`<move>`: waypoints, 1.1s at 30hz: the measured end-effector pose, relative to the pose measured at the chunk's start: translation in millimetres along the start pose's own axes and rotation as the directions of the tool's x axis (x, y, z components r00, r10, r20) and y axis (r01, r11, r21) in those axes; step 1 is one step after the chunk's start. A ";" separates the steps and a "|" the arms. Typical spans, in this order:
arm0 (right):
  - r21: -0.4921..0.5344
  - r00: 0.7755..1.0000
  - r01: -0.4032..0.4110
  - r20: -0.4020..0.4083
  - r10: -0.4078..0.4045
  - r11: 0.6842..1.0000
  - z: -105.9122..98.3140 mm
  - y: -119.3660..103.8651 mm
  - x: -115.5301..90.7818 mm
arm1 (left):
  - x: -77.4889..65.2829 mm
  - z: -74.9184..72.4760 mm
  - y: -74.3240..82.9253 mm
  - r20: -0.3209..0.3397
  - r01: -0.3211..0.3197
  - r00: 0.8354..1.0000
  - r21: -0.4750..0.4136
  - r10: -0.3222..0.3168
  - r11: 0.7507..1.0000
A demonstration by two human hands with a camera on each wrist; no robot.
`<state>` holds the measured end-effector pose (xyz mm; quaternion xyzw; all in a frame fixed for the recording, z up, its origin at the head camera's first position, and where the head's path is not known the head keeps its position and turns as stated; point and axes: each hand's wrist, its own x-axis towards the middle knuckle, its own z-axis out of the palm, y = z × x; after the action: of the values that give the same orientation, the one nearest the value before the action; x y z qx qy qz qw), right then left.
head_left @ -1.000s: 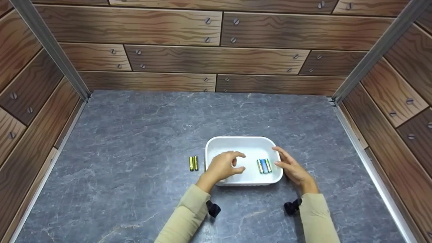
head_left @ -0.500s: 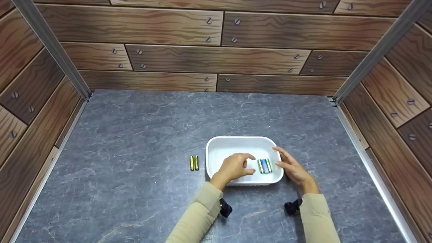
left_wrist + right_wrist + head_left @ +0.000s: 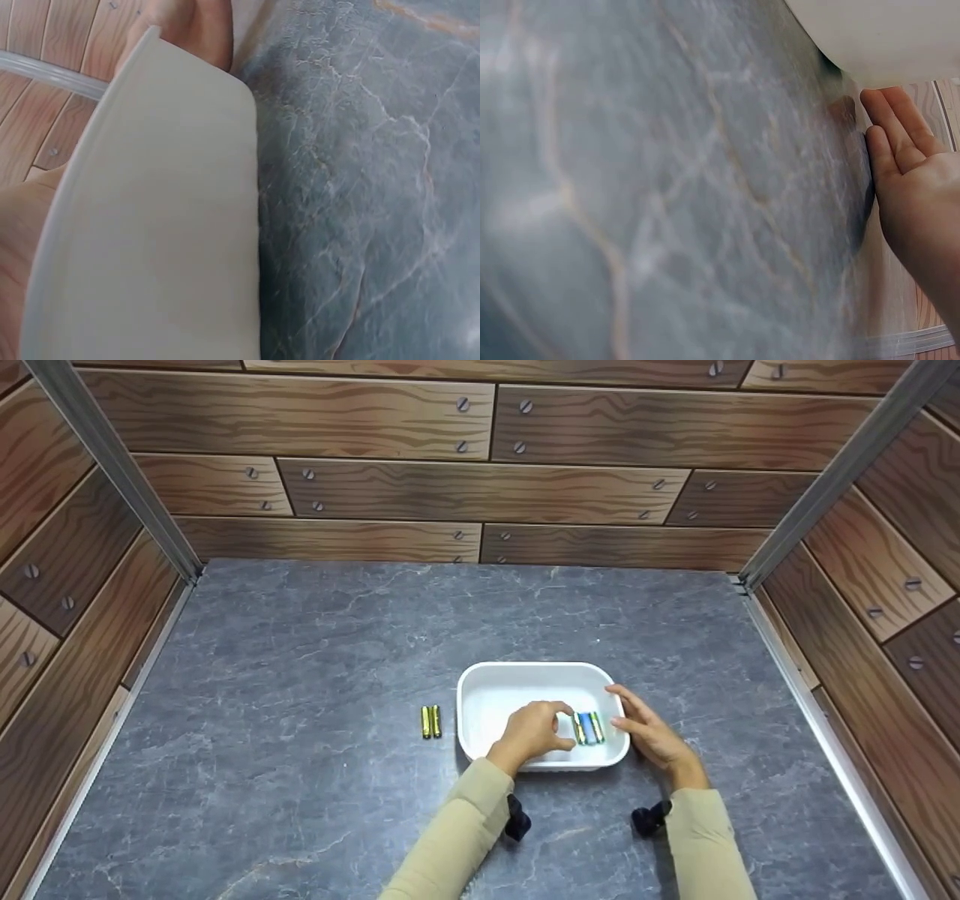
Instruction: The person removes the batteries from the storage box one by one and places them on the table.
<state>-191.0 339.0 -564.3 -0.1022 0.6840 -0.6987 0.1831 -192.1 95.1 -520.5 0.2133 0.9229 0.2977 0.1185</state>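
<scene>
A white rectangular tray (image 3: 517, 676) stands on the grey table. Inside, toward its right end, lies a side-by-side row of batteries (image 3: 588, 728) in green, silver and blue. My left hand (image 3: 531, 729) reaches over the tray's front wall. Its thumb and index finger are spread apart, tips close to the two ends of the leftmost battery; contact cannot be made out. My right hand (image 3: 656, 736) holds the tray's right wall, thumb and index finger over the rim. Its other fingers (image 3: 889, 124) lie outside, by the tray's underside. The front wall (image 3: 172, 202) hides most of the left hand in the left wrist view.
Two gold batteries (image 3: 430, 721) lie side by side on the table (image 3: 315, 660), just left of the tray. Wood-patterned walls (image 3: 375, 487) with metal corner posts enclose the back and both sides. A dark wrist device (image 3: 517, 817) hangs beneath the left sleeve.
My left hand has moved right across the tray, bringing its fingertips up to the batteries. The right hand, the tray and both sets of batteries have stayed in place.
</scene>
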 end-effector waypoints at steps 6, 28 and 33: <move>0.027 0.999 0.034 0.022 -0.035 0.999 -0.3 0.5 -0.7 | 9.6 5.9 6.4 -0.008 0.066 0.998 0.031 -0.066 0.997; 0.022 0.999 0.028 0.038 -0.029 0.999 0.1 -0.9 -1.2 | 23.4 22.5 17.5 -0.023 0.193 0.981 0.157 -0.192 0.968; 0.027 0.999 0.028 0.022 -0.028 0.999 0.8 -0.1 -0.8 | 23.0 24.1 15.9 -0.017 0.183 0.983 0.165 -0.182 0.969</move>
<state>-190.0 338.5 -564.1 -0.1174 0.6709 -0.7092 0.1824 -198.9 129.4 -532.2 0.1363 0.9603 0.2082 0.1262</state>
